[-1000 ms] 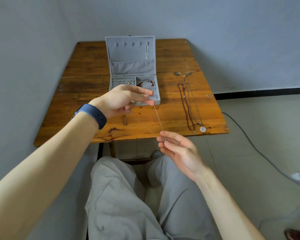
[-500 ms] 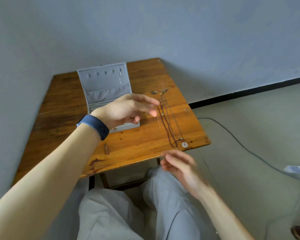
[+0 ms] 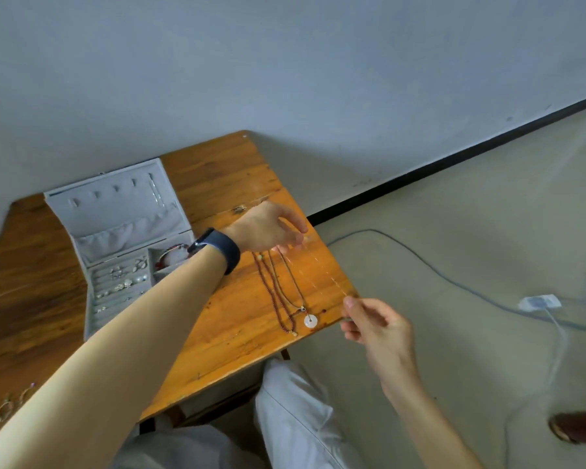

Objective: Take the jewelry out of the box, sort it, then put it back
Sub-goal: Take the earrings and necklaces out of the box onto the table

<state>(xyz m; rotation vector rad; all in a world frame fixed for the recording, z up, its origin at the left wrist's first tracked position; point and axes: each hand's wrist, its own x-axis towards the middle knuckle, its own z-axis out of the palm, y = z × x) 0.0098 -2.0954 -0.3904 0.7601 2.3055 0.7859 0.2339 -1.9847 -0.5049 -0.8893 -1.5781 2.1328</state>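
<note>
The right hand's point(image 3: 376, 324) thumb and fingertips point(image 3: 349, 303) are pinched together on the near end of a thin chain point(image 3: 325, 269). The other fingers are curled beneath, and the forearm runs up from the lower right. The left hand point(image 3: 268, 228) reaches across, palm down, and its blurred fingertips close on the chain's far end. A dark blue wristband point(image 3: 222, 250) circles that wrist.

The chain is fine, pale and faintly glinting. It is drawn into a straight slanted line between the two hands, to the right of the jewelry box point(image 3: 115, 211) and over the table's point(image 3: 224, 170) right edge. Whether it touches the wood cannot be told.

Between the chain and the box lie a strand of small dark red beads point(image 3: 270, 292) and a thin cord carrying a white ring-shaped pendant point(image 3: 310, 320). Both are stretched lengthwise on the orange-brown planks.

The box is grey and soft-lined, and its lid stands open with a row of small hooks and a gathered pocket. Small silvery pieces point(image 3: 122, 282) sit in its padded ridges, and a bracelet point(image 3: 171, 255) lies in the compartment on its right side.
</note>
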